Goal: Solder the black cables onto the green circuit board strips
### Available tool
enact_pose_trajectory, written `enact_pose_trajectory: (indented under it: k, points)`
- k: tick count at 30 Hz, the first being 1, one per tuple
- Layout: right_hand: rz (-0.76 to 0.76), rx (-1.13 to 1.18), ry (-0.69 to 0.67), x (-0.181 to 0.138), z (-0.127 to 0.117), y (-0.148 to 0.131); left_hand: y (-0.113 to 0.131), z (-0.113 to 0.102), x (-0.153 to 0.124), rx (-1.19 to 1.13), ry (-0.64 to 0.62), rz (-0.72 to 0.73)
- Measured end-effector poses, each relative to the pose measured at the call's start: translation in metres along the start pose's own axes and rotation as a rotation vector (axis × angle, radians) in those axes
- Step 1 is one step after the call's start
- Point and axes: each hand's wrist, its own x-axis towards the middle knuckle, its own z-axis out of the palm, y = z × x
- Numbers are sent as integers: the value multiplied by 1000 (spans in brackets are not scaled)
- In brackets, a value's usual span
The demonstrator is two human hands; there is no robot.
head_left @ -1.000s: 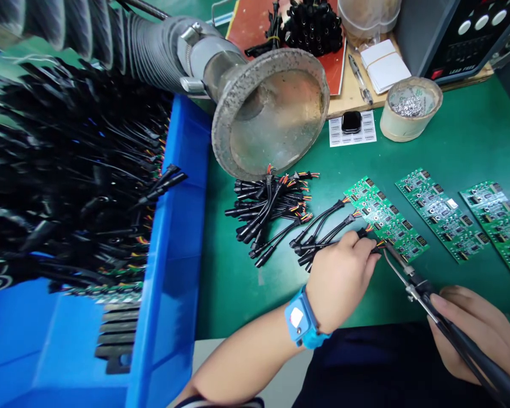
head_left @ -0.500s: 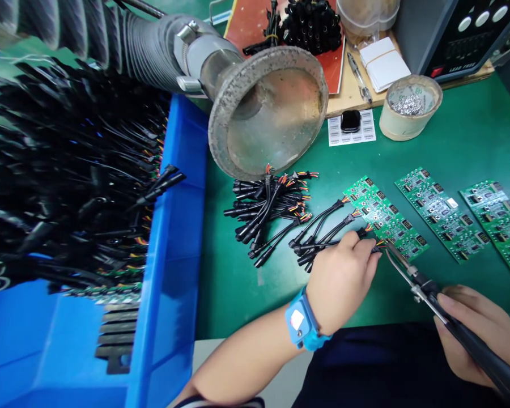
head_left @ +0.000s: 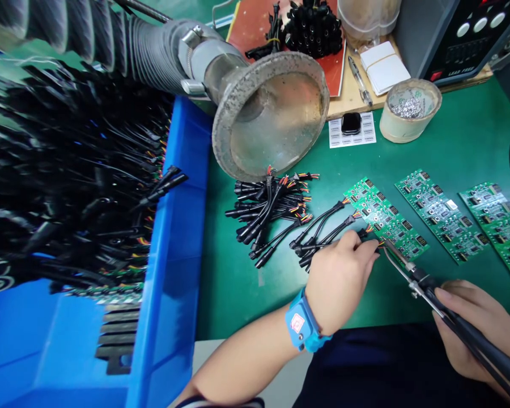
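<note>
My left hand [head_left: 342, 277], with a blue strap on its wrist, pinches a black cable [head_left: 323, 246] whose bare coloured wire ends meet the lower left edge of a green circuit board [head_left: 386, 218]. My fingers hide part of that cable. Wrapped around the handle of a soldering iron [head_left: 429, 289], my right hand [head_left: 476, 326] keeps its tip at those wires; a thin metal feed tube runs alongside the iron. Other cables [head_left: 323, 222] stick out from the same board's left edge. Farther left lies a pile of loose cables [head_left: 267, 209].
Two more board strips [head_left: 442, 212] [head_left: 499, 226] lie to the right. A fume extractor hood [head_left: 276, 116] hangs over the cable pile. On the left stands a blue bin [head_left: 176, 226] full of cables. A solder station [head_left: 454, 45] and a round tub [head_left: 410, 113] are at the back.
The view has shifted very slightly. Both hands stay almost in place, with the iron's tip still at the wires on the board's edge.
</note>
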Motion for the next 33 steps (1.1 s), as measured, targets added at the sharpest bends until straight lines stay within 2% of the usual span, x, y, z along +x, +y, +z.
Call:
enact_pose_trajectory:
  k: [10,24,30,33]
  points:
    - [119,-21,-61,-4,2,2,0,-3,2,22,-25,20]
    - [11,-8,30,-1,4,0,1,-1,2,52,-101,39]
    - [23,44,-22,-6,0,2,3,-3,2,32,-124,36]
    - [136,107,97,-12,0,0,4,-3,3,33,-123,46]
